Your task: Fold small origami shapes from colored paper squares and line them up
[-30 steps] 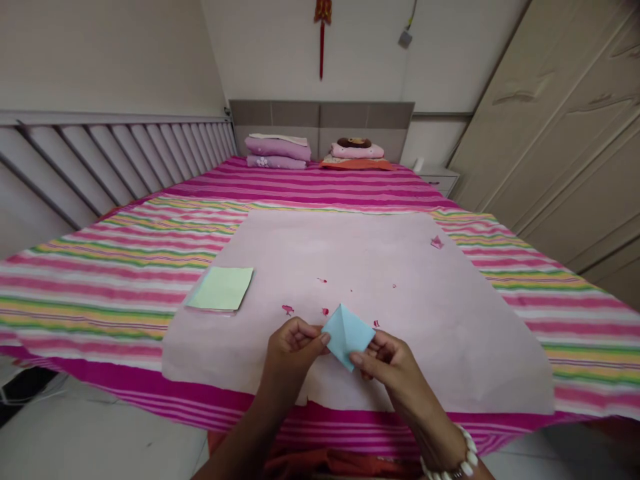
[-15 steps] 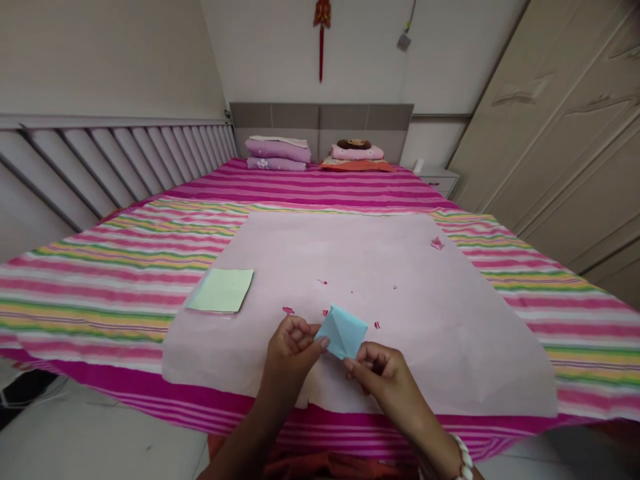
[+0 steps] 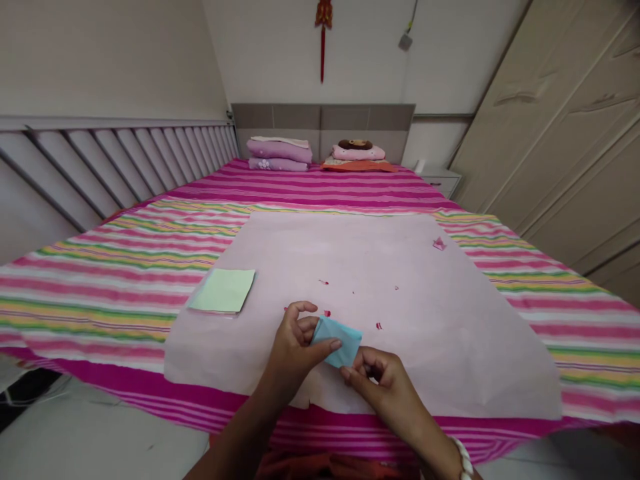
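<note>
Both hands hold a folded light blue paper (image 3: 338, 337) just above the near edge of a pale pink sheet (image 3: 450, 320) spread on the bed. My left hand (image 3: 295, 347) pinches the paper's left side, thumb on top and forefinger curled over it. My right hand (image 3: 383, 380) grips its lower right corner with closed fingers; a white bead bracelet (image 3: 464, 457) is on that wrist. The paper lies tilted nearly flat.
A stack of square paper with a light green top sheet (image 3: 223, 291) lies to the left on the pink sheet. Small pink paper scraps (image 3: 439, 244) are scattered about. The striped bedspread (image 3: 125, 253) covers the bed; folded bedding (image 3: 278, 153) sits at the headboard. A wardrobe (image 3: 565, 133) stands right.
The blue paper has tipped from an upright diamond shape to a flatter, lower position. Both hands have shifted slightly down and left with it.
</note>
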`<state>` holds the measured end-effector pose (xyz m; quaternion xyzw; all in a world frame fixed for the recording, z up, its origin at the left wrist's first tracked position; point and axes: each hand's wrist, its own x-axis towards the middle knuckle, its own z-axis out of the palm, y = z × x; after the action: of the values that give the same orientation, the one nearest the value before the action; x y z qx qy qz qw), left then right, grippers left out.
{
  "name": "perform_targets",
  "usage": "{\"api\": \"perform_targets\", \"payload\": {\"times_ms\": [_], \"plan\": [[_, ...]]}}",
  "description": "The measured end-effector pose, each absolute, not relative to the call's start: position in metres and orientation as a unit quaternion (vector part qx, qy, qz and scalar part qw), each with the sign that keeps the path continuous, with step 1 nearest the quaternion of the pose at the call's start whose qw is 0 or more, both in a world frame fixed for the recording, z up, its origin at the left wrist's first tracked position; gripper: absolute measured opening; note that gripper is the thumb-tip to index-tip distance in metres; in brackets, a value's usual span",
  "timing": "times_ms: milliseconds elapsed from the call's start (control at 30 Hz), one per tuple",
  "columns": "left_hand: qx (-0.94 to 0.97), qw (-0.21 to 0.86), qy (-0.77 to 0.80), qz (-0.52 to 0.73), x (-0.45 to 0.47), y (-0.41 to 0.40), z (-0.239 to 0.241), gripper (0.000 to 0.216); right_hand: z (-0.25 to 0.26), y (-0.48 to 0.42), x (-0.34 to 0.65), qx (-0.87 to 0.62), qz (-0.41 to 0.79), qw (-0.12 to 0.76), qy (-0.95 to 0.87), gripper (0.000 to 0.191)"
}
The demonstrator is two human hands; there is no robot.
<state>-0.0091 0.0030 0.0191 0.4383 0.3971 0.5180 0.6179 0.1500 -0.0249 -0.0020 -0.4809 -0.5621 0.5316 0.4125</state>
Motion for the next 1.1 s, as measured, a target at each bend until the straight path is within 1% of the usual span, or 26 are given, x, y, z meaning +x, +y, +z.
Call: {"api": "perform_targets", "payload": {"times_ms": [133, 300, 367, 467, 567, 667, 800, 933, 1100], "plan": [[0.443, 0.609, 0.419, 0.508, -0.009, 0.003, 0.021, 0.055, -0.003, -0.025, 0.150, -0.475, 0.532, 0.411, -0.568, 0.040], [0.442, 0.606, 0.425, 0.506, -0.010, 0.001, 0.020, 0.054, -0.002, -0.026, 0.152, -0.454, 0.551, 0.395, -0.579, 0.036], [0.440, 0.603, 0.426, 0.510, -0.010, 0.000, 0.020, 0.054, 0.000, -0.025, 0.152, -0.452, 0.534, 0.408, -0.587, 0.032], [0.441, 0.607, 0.420, 0.511, -0.010, -0.001, 0.018, 0.054, 0.005, -0.022, 0.153, -0.453, 0.499, 0.456, -0.582, 0.030], [0.441, 0.620, 0.407, 0.505, -0.010, -0.002, 0.018, 0.052, 0.007, -0.020, 0.155, -0.446, 0.495, 0.490, -0.562, 0.029], [0.443, 0.634, 0.388, 0.501, -0.010, -0.003, 0.018, 0.050, 0.008, -0.019, 0.155, -0.429, 0.511, 0.500, -0.551, 0.026], [0.443, 0.636, 0.369, 0.513, -0.009, -0.004, 0.018, 0.047, 0.006, -0.019, 0.156, -0.423, 0.515, 0.514, -0.540, 0.028], [0.443, 0.617, 0.380, 0.528, -0.007, -0.005, 0.017, 0.042, 0.001, -0.018, 0.158, -0.431, 0.496, 0.524, -0.542, 0.028], [0.438, 0.608, 0.382, 0.541, -0.007, -0.005, 0.017, 0.032, 0.000, -0.019, 0.161, -0.440, 0.444, 0.533, -0.571, 0.025]]}}
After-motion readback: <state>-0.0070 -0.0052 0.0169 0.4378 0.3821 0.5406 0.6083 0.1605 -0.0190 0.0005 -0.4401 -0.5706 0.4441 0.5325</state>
